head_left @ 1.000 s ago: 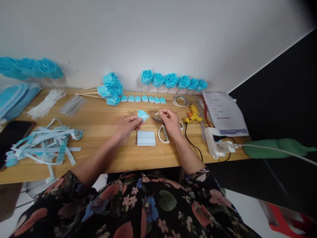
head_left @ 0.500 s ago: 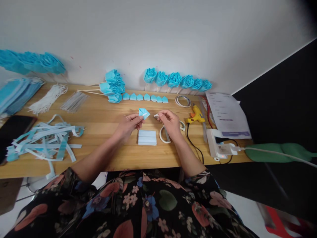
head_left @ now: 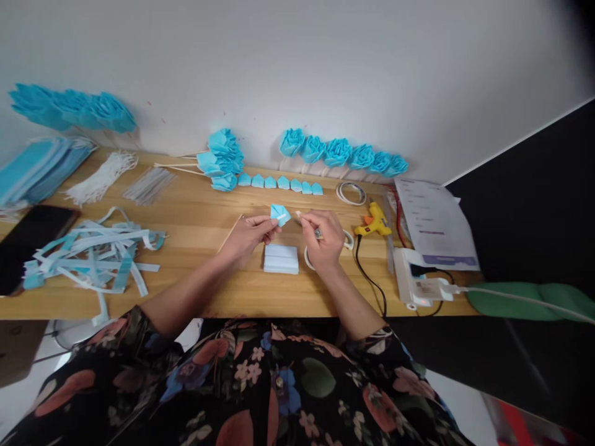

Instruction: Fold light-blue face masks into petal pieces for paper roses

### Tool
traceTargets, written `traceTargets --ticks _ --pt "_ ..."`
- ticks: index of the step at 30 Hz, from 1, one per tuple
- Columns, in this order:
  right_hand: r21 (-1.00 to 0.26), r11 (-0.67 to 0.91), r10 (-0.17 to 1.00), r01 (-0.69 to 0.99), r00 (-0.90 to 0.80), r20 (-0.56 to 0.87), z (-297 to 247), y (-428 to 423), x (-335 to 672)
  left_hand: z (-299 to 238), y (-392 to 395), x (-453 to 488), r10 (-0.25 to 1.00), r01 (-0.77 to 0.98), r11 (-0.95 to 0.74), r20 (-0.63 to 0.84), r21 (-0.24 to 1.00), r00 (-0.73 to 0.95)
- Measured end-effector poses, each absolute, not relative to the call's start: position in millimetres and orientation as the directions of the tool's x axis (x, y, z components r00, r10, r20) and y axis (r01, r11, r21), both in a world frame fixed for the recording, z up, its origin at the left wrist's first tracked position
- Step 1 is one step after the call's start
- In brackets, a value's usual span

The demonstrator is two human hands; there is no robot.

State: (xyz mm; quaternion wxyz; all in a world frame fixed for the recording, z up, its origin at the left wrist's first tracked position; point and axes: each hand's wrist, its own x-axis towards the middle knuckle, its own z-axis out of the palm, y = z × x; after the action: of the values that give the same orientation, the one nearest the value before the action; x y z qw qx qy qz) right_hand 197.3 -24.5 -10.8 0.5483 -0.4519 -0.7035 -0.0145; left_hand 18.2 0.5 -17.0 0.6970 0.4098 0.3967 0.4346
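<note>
My left hand is closed, pinching a folded blue fabric piece with a white strip across it. Facing it, just to the right, my right hand is closed in a pinch on a small whitish scrap, too small to name for sure. A thin wooden stick shows beside my left hand. Below the hands lies a stack of pale blue fabric squares. A white tape roll is partly hidden behind my right hand. A row of folded blue pieces lies beyond.
Blue fabric roses stand along the wall; more roses lie left. Cut strips, a phone and face masks occupy the left. To the right are a yellow glue gun, power strip and paper.
The view has shifted, so most things appear further right. My right hand has turned and its fingers are more curled, covering more of the tape roll. The left hand keeps the folded piece.
</note>
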Motion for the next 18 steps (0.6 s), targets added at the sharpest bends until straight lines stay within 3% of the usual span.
traceTargets --ticks 8,11,15,18 --pt "-0.476 0.575 0.65 0.665 -0.017 0.76 -16.7 -25.4 197.4 -13.7 -1.6 21.4 0.924 -0.279 0.32 -0.233 0.906 0.302" --pt "-0.632 0.537 0.714 0.559 0.098 0.693 -17.3 -24.2 196.8 -14.4 -1.2 21.1 0.926 -0.281 0.318 -0.233 0.905 0.296" --pt "-0.896 0.348 0.883 0.276 0.224 0.412 -19.0 -20.5 197.4 -15.6 -0.1 19.8 0.933 -0.291 0.303 -0.22 0.907 0.285" --pt "-0.959 0.236 0.936 0.16 0.229 0.268 -18.1 -19.9 196.8 -14.7 0.0 19.0 0.935 -0.284 0.3 -0.222 0.911 0.275"
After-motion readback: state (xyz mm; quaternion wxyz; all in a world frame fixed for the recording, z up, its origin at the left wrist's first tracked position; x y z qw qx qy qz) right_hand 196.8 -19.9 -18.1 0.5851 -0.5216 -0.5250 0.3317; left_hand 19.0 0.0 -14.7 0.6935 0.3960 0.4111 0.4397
